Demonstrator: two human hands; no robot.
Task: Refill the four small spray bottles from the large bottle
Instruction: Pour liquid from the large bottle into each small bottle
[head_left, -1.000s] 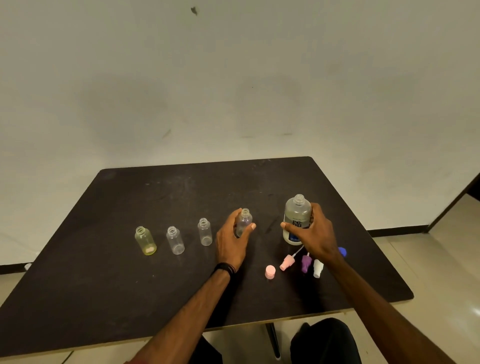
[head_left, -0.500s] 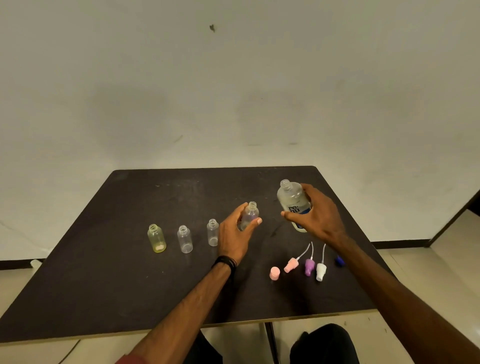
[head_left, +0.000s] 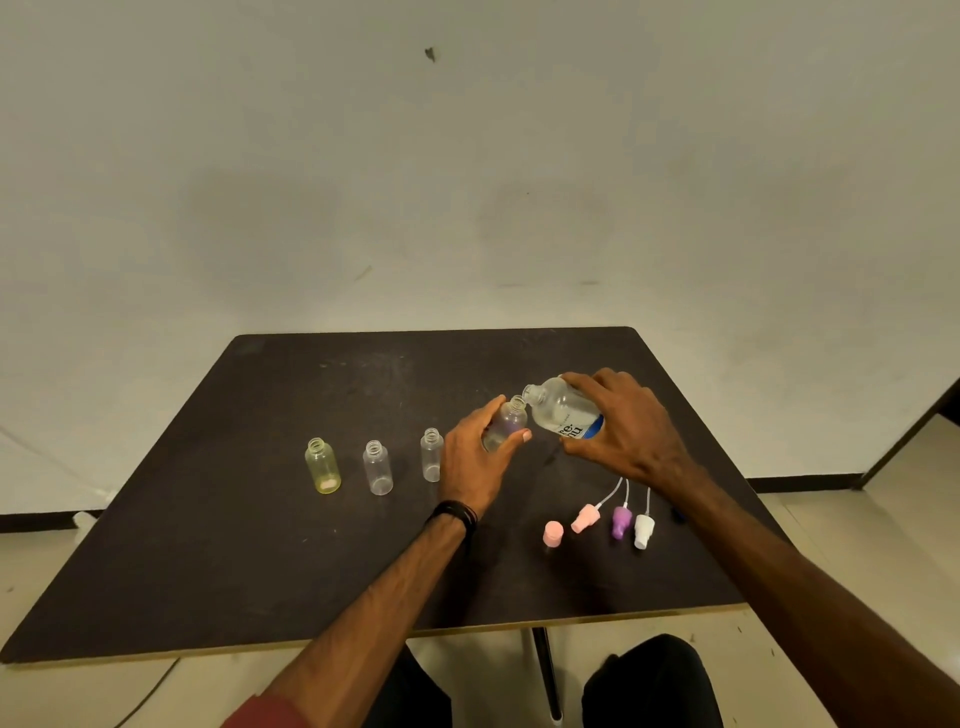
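Three open bottles (head_left: 378, 466) stand left of the left grip (head_left: 475, 457) clasping a fourth (head_left: 505, 423); right grip (head_left: 626, 426) holds large bottle (head_left: 563, 410).

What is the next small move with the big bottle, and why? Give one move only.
Probably tip the big bottle a little further so liquid runs out. The right hand holds it tilted with its open mouth right at the neck of the small bottle, which the left hand grips. No stream can be made out yet, and that bottle looks nearly empty.
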